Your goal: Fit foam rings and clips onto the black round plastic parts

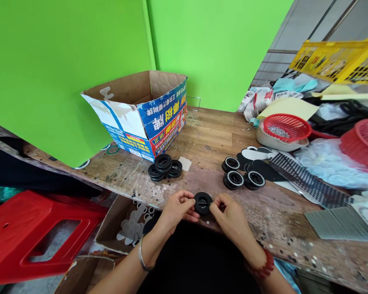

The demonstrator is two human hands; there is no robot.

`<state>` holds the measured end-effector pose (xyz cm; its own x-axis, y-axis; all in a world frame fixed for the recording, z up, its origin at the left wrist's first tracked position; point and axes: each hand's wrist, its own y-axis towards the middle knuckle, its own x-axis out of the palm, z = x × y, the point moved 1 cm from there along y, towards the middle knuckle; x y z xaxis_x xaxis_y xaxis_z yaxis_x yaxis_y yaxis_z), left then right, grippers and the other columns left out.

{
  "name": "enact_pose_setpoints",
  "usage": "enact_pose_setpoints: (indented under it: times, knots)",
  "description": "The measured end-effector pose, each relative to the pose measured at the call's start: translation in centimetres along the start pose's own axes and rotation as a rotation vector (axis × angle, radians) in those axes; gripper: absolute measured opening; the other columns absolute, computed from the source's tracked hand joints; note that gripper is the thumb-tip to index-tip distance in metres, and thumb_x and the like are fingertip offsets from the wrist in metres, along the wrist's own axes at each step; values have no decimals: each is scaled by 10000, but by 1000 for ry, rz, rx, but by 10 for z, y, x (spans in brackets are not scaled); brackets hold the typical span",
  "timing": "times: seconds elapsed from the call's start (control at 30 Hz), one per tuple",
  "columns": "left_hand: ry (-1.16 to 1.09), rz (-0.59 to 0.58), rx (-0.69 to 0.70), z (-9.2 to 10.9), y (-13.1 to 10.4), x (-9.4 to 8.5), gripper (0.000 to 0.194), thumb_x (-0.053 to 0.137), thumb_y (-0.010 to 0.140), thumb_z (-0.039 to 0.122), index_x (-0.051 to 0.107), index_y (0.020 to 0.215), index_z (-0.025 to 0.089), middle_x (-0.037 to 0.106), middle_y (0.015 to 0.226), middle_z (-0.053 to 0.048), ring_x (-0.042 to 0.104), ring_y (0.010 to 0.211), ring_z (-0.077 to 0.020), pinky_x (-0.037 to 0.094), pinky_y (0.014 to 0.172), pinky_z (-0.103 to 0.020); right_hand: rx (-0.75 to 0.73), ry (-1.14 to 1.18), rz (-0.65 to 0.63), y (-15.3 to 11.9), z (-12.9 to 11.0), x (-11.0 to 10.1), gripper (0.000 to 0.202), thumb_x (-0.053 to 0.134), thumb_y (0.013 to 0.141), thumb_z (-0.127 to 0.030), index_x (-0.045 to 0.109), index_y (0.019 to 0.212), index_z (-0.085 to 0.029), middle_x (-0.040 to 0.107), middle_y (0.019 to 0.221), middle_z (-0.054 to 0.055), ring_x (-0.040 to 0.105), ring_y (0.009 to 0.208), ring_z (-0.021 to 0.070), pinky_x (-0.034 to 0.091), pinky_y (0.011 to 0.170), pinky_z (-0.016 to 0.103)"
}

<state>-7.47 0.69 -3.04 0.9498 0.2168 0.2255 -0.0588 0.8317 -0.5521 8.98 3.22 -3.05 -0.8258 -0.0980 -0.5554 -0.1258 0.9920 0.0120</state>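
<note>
At the front edge of the bench, a round black plastic cap [203, 203] with a bar across its recessed middle is held between both hands. My left hand [181, 207] pinches its left rim with thumb and fingers. On the opposite rim, my right hand [228, 212] closes its thumb and index finger. Similar black caps [163, 163] are piled beyond my left hand, in front of the cardboard box. Beyond my right hand sit several black caps with pale rings [234, 178] facing up. The underside of the held cap is hidden.
A printed cardboard box [168, 118] stands at the back left. To the right are black insole-shaped pieces [263, 168], a red basket [286, 126], grey strips [340, 223] and plastic bags [325, 159]. A red stool [49, 228] and a box of white scraps [110, 232] are below left.
</note>
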Motion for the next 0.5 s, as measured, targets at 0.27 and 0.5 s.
enact_pose_setpoints:
  times: [0.27, 0.5]
  knots:
    - [44, -67, -38, 2, 6, -2, 207, 697, 732, 249, 583, 870, 145, 581, 533, 51, 637, 451, -125, 552, 445, -215, 289, 297, -318, 11, 3, -4, 266, 578, 703, -453, 551, 816, -214, 521, 472, -72, 407, 374, 94, 287, 391, 214]
    - [137, -146, -50, 6, 23, 5, 350, 753, 697, 410, 495, 773, 186, 598, 530, 47, 584, 367, -113, 469, 341, -181, 363, 202, -431, 40, -2, 13, 371, 587, 761, -560, 441, 670, -231, 434, 353, -98, 375, 246, 76, 194, 268, 159]
